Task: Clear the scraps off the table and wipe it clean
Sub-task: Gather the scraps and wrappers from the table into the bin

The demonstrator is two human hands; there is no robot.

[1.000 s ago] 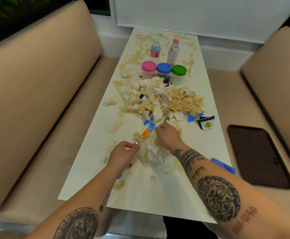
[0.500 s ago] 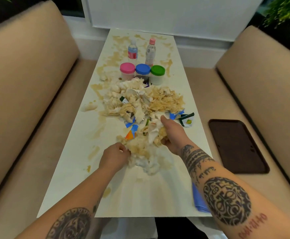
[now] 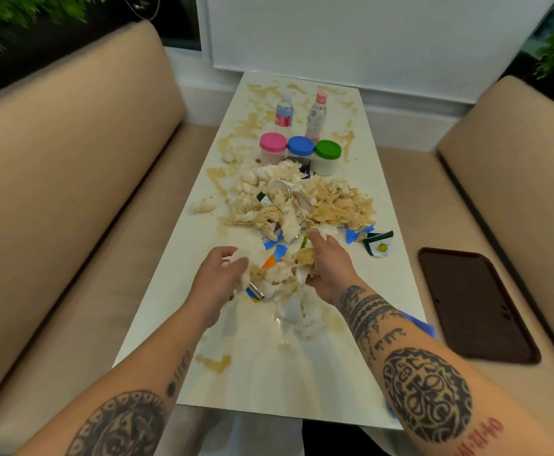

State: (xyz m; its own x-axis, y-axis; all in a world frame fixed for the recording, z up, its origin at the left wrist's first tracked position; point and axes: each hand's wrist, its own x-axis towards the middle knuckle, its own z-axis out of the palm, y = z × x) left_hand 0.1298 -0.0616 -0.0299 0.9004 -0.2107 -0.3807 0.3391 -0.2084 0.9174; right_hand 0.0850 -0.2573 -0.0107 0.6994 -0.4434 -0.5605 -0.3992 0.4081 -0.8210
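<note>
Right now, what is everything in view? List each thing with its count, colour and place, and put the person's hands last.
table: 1, white with brown stains, centre
scrap pile: 1, white and tan crumpled paper, mid-table
near scrap heap: 1, white and tan, between the hands
torn wrappers: several, blue, green and white, right of the pile
bottles: 2, clear, far end
jars: 3, pink, blue and green lids, before the bottles
tray: 1, dark brown, right bench
blue cloth: 1, table's right edge, mostly hidden by the arm
benches: 2, tan, either side
left hand: gathers the heap's left side
right hand: gathers its right side
</note>
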